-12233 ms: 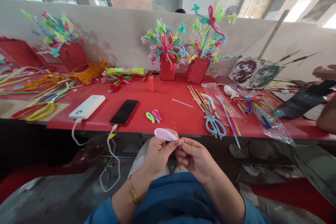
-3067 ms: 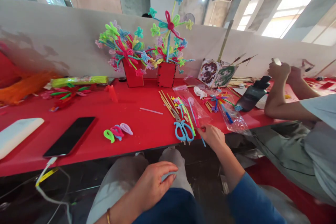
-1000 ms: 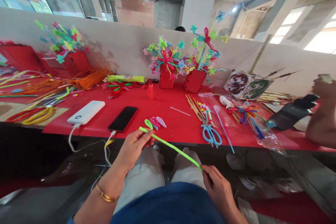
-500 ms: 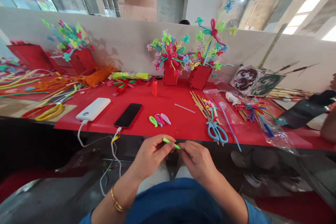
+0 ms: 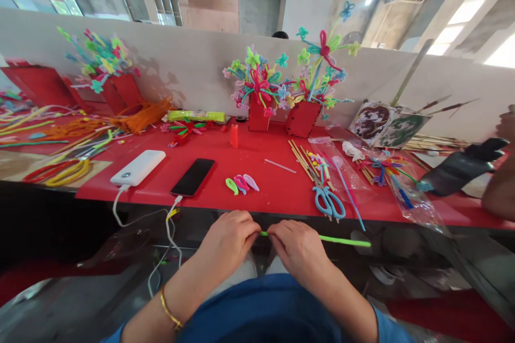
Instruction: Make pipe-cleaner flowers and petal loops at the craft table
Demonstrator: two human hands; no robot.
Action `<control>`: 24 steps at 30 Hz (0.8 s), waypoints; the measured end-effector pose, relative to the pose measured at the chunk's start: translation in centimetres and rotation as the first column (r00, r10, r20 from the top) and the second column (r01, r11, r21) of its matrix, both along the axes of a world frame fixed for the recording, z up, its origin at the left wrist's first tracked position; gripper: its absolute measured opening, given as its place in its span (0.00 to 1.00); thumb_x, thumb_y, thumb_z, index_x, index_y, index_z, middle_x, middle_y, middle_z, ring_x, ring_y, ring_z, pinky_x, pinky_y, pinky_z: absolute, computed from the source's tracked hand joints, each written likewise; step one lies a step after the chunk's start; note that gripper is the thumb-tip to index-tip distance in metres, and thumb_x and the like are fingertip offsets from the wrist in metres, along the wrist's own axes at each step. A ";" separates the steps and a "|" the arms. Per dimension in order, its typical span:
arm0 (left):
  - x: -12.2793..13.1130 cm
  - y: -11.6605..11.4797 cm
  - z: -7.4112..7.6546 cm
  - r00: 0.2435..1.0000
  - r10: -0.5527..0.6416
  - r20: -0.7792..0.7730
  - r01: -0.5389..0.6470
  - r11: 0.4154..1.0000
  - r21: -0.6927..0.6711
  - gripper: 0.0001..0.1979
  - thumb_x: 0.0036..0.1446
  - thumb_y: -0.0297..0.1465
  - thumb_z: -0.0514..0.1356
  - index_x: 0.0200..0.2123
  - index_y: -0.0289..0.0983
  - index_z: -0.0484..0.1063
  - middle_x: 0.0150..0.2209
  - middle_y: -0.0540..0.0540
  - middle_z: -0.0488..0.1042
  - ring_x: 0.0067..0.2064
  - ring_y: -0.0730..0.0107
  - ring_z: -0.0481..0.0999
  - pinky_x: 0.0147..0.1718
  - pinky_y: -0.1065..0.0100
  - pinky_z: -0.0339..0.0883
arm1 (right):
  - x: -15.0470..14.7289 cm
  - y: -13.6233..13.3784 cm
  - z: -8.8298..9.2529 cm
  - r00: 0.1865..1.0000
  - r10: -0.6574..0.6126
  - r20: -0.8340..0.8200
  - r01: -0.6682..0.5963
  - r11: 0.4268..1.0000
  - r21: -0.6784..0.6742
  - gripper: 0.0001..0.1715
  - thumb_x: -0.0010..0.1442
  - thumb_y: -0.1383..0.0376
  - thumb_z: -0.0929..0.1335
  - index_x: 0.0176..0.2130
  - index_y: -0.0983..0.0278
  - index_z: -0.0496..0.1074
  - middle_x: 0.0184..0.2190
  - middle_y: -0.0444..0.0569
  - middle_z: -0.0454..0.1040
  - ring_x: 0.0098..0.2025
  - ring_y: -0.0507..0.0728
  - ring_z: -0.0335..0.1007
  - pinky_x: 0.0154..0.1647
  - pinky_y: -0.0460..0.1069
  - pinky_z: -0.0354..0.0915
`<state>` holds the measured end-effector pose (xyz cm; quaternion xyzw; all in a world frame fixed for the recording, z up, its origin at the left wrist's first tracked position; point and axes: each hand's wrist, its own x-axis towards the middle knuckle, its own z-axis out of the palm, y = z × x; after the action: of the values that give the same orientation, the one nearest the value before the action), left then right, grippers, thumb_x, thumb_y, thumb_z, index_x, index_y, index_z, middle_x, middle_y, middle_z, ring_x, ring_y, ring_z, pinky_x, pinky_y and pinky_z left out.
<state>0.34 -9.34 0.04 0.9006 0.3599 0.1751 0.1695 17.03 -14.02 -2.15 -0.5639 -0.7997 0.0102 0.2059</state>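
A bright green pipe cleaner (image 5: 345, 240) runs through both hands, just off the table's front edge. My left hand (image 5: 232, 236) pinches it near one end, and my right hand (image 5: 296, 246) grips it a short way along. Between the two hands a small bit of green shows; the long straight end sticks out to the right past my right hand. On the table ahead lie three small bent pipe-cleaner loops (image 5: 242, 184), in green, pink and pale lilac. Blue-handled scissors (image 5: 329, 202) rest at the table edge to the right.
The red table (image 5: 257, 158) holds a black phone (image 5: 193, 177) and a white power bank (image 5: 138, 168), both cabled. Red vases (image 5: 259, 113) of pipe-cleaner flowers stand at the back. Wooden sticks (image 5: 301, 159) and a dark bottle (image 5: 458, 169) are at right, beside another person's arm (image 5: 499, 193).
The green pipe cleaner's long end now extends to the right, where only a short piece showed before. My hands have turned backs-up and moved slightly apart. The view has shifted a little.
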 end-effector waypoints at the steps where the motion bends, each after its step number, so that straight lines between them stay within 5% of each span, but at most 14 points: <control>1: 0.1 0.0 -0.1 0.999 -0.008 -0.042 0.008 1.000 -0.001 0.10 0.53 0.27 0.51 0.28 0.37 0.72 0.28 0.46 0.70 0.32 0.67 0.69 0.32 0.67 0.60 | -0.1 0.0 -0.1 1.000 0.008 0.028 -0.008 1.000 -0.005 0.09 0.55 0.70 0.60 0.32 0.62 0.70 0.24 0.45 0.71 0.28 0.52 0.67 0.29 0.45 0.58; 6: 0.5 0.1 -0.2 0.994 -0.056 -0.094 0.046 0.994 -0.098 0.10 0.52 0.25 0.50 0.28 0.36 0.71 0.27 0.46 0.70 0.32 0.67 0.69 0.31 0.68 0.59 | -0.3 -0.1 -0.2 0.999 0.037 0.038 -0.036 0.999 -0.012 0.10 0.55 0.71 0.60 0.31 0.63 0.69 0.24 0.45 0.71 0.27 0.51 0.66 0.29 0.45 0.58; 12: 0.8 0.2 0.3 0.999 0.021 0.032 -0.012 0.967 -0.255 0.08 0.50 0.25 0.51 0.26 0.36 0.70 0.24 0.49 0.70 0.27 0.71 0.68 0.27 0.72 0.57 | 0.2 0.0 0.1 0.997 0.029 -0.068 -0.032 0.999 -0.036 0.10 0.57 0.69 0.60 0.33 0.62 0.69 0.26 0.45 0.72 0.30 0.51 0.67 0.31 0.44 0.58; 19: 0.5 0.2 0.3 0.946 0.191 0.262 0.008 0.795 -0.607 0.08 0.50 0.31 0.52 0.26 0.35 0.68 0.21 0.52 0.66 0.23 0.75 0.63 0.22 0.74 0.55 | 0.4 0.1 0.7 0.950 0.002 -0.312 -0.025 0.997 -0.069 0.10 0.57 0.69 0.59 0.35 0.62 0.68 0.30 0.45 0.73 0.31 0.50 0.68 0.32 0.42 0.59; 24: 0.6 0.3 0.0 0.905 0.253 0.342 0.058 0.723 -0.689 0.08 0.49 0.33 0.53 0.27 0.34 0.67 0.21 0.52 0.66 0.24 0.75 0.63 0.24 0.73 0.57 | 0.6 0.2 0.9 0.923 -0.022 -0.385 -0.010 0.997 -0.080 0.10 0.57 0.68 0.60 0.35 0.62 0.68 0.29 0.43 0.73 0.30 0.49 0.68 0.31 0.42 0.59</control>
<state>0.95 -9.00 0.05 0.6952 0.4025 0.2248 0.5515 17.58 -13.82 -1.23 -0.5613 -0.7407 0.1526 0.3363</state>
